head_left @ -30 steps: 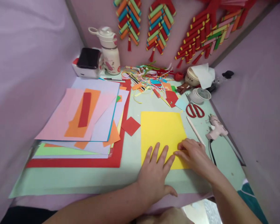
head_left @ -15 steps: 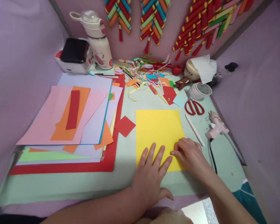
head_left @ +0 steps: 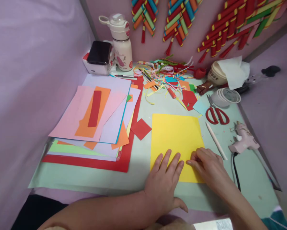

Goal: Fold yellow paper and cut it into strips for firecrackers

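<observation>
Both hands are down on the yellow paper (head_left: 177, 134), and that sheet lies square in front of you on the tabletop (head_left: 100, 179)! Your left hand (head_left: 163, 183) is spread wide over the lower left part, fingers fanned, thumb stuck out past the near edge. Your right hand (head_left: 207, 163) is bunched at the lower right, thumb and fingers drawn in together; whether they pinch the edge or simply press on it, you can't tell from this view. Left forefinger and right thumb sit just beside each other, a slim gap of yellow between them.

Now for good handling, and it looks like steadying work on that near side. Let the left palm carry the weight, even and light, because a heavy push could skid or crease thin sheet. The right fingertips want small, controlled pressure, and the near edge, bare between your wrists, makes a handy line to check against!

Watch the neighbours! The red square (head_left: 141, 129) lies just beside the paper's left edge, so a sideways slip could catch it. On the right, the white pen (head_left: 216, 140) is near your knuckles, with the scissors (head_left: 214, 106) beyond and the glue gun (head_left: 244, 140) further out; a tight right elbow should spare them all.
</observation>
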The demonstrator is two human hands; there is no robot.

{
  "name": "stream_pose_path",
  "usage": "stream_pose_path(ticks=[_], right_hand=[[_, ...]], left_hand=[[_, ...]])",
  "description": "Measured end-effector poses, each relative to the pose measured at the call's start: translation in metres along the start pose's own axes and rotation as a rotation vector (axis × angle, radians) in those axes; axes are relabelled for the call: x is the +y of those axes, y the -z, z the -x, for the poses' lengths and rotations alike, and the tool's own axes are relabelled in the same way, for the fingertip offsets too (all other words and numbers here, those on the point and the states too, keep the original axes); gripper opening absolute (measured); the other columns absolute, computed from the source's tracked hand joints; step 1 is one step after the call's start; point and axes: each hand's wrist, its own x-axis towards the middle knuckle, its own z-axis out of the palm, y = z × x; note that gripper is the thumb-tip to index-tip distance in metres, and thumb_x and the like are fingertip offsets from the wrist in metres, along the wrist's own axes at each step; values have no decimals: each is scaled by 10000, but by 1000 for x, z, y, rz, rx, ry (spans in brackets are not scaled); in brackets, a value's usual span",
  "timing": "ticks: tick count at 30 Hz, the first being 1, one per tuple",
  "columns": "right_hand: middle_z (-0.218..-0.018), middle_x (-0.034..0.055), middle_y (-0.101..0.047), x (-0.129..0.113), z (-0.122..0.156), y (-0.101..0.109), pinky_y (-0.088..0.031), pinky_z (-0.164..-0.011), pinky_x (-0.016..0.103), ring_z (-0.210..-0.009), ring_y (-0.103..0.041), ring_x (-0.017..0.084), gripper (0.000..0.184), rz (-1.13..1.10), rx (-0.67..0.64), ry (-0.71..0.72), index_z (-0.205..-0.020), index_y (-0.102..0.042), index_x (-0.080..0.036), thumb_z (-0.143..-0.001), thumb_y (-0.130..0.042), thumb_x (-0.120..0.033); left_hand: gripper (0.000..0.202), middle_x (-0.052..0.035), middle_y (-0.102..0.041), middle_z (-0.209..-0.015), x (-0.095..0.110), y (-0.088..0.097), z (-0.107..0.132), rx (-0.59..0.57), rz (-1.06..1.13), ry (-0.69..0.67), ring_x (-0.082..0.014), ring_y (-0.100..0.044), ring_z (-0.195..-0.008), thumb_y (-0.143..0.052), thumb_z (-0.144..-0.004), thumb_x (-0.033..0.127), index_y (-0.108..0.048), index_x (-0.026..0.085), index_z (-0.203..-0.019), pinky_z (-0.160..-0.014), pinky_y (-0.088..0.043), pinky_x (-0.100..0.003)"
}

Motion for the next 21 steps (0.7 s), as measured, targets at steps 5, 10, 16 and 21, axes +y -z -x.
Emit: stream_pose_path(ticks=[5, 10, 16, 21], right_hand=[[-725, 33, -584, 1, 0, -1, -317, -687, 357, -743, -533, 229, 290, -21, -3, -4, -698, -510, -235, -865, -487, -471], [-740, 25, -586, -1, -1, 0, -309, -700, 347, -769, -532, 226, 260, -14, -28, -15, -708, -523, -221, -859, -521, -432], [-779, 12, -596, -6, -2, 4, -303, -750, 353, -813, -530, 208, 174, -24, -36, -40, -735, -537, -216, -871, -534, -324], [-790, 12, -598, -10, -3, 6, -302, -779, 361, -838, -532, 205, 160, -50, -20, -65, -719, -533, -208, -847, -578, -293]], left_hand=[[1088, -96, -66, -1571, 0, 1, 2, 25, -35, -10, -330, 62, -1433, -296, -703, 856, -218, 105, -1486, -1160, -66, -490], [1075, -127, -105, -1563, 0, 5, 1, 39, -75, -31, -306, 20, -1440, -238, -720, 851, -259, 79, -1468, -1162, -53, -472], [1094, -153, -104, -1554, -4, 0, -1, 72, -118, -129, -256, -17, -1446, -206, -733, 841, -275, 14, -1447, -1171, -50, -391], [1149, -176, -106, -1551, -9, -12, -4, 100, -68, -149, -282, -37, -1443, -243, -693, 869, -209, 22, -1468, -1168, -71, -400]])
